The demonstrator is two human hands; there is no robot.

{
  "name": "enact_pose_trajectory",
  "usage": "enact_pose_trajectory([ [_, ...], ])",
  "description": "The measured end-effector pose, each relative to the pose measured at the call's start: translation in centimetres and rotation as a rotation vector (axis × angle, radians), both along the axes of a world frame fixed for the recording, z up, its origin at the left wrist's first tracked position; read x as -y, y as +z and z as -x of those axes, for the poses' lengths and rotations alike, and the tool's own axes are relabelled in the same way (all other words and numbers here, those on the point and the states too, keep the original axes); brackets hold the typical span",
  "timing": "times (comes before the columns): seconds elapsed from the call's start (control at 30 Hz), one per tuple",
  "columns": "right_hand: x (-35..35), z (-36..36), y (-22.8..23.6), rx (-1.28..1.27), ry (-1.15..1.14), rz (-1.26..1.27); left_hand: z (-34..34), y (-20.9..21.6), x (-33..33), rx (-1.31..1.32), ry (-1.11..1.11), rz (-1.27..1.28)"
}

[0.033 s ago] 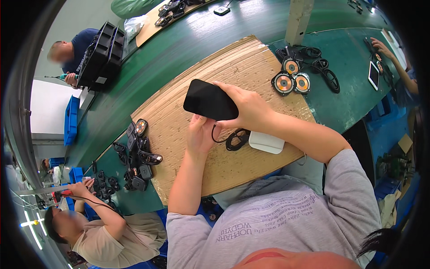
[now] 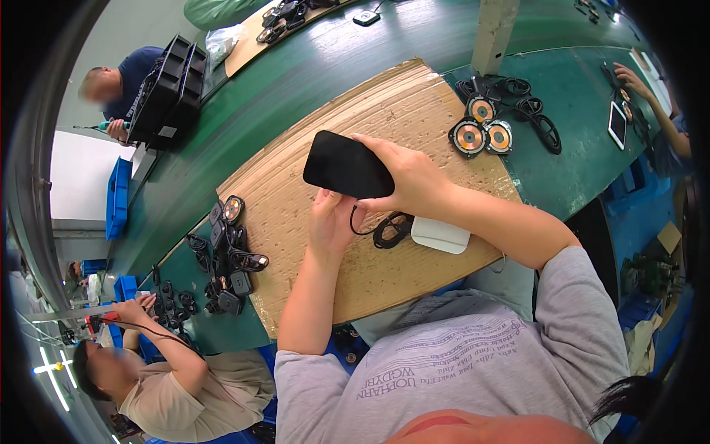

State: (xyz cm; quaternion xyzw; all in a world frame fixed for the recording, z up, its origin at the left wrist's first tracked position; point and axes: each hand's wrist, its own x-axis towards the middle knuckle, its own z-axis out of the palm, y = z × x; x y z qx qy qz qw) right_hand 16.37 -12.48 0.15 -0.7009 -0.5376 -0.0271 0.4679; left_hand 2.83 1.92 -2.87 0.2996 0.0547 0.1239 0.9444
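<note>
A black smartphone (image 2: 347, 164), its dark screen facing up, is held above the cardboard sheet (image 2: 414, 103). My right hand (image 2: 410, 174) grips it by its right end, fingers along the far edge and thumb on the near edge. Right below the phone's near edge is my left hand (image 2: 334, 222), thumb up and fingers curled, partly hidden under the phone. A black cable (image 2: 390, 231) runs from the left hand to a small coil on the cardboard; whatever is at its end in that hand is hidden. Beside the coil lies a white rounded box-like device (image 2: 441, 235), partly under my right forearm.
Round pads with copper coils (image 2: 469, 138) and black cables lie to the right. More black cabled pads (image 2: 231, 255) sit at the cardboard's left edge. A white post (image 2: 494, 37) stands at the back. Co-workers are at left and right; one is beside black crates (image 2: 174, 89).
</note>
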Motion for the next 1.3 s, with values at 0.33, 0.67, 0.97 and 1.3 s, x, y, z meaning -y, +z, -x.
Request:
enact_pose_trajectory([
  [0.33,0.4,0.2,1.3,-0.144,0.047,0.095,0.0,1.0,0.2,-0.042,-0.046,0.131],
  [0.67,0.2,0.0,0.9,0.184,-0.03,-0.023,-0.2,0.9,0.1,-0.075,-0.068,0.033],
  [0.97,0.0,-0.4,0.8,0.19,0.06,-0.013,0.0,0.1,-0.7,-0.018,-0.119,0.068],
  [1.3,0.0,-0.6,0.8,0.27,0.144,0.024,0.5,-2.0,-1.6,0.003,-0.16,0.14],
])
